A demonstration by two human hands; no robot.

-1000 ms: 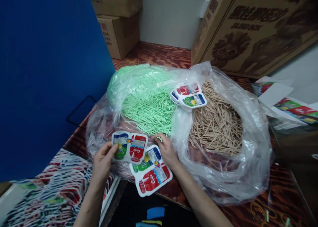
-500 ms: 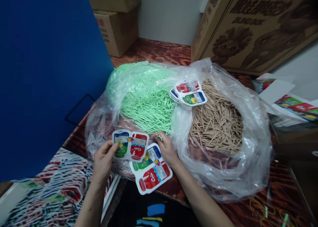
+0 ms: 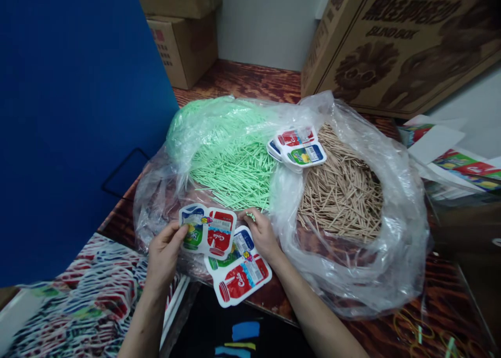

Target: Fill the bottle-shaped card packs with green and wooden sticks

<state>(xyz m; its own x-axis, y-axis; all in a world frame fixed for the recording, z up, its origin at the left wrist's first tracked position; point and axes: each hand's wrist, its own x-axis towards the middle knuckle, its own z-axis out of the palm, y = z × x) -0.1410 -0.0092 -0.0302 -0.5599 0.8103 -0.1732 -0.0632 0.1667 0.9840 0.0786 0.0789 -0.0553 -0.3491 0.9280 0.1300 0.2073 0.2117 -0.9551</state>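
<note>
My left hand pinches the left edge of a flat, jar-shaped candy packet printed with a blue-green half and a red "Cola" half. Beneath its lower right corner lies a second such packet, tilted, at the table's front edge. My right hand is closed beside both packets, and the small pale-green ends of several thin sticks show between its fingers. Just beyond, a clear plastic bag holds a heap of pale-green sticks. Brown sticks fill the bag opening to the right.
A small stack of packets rests on the plastic between the heaps. Many packets are piled at lower left, under a blue panel. Cardboard boxes and a large box stand behind. Rubber bands lie at lower right.
The packet in my left hand has shifted slightly to the right and tilted a little. My right hand has stayed in place.
</note>
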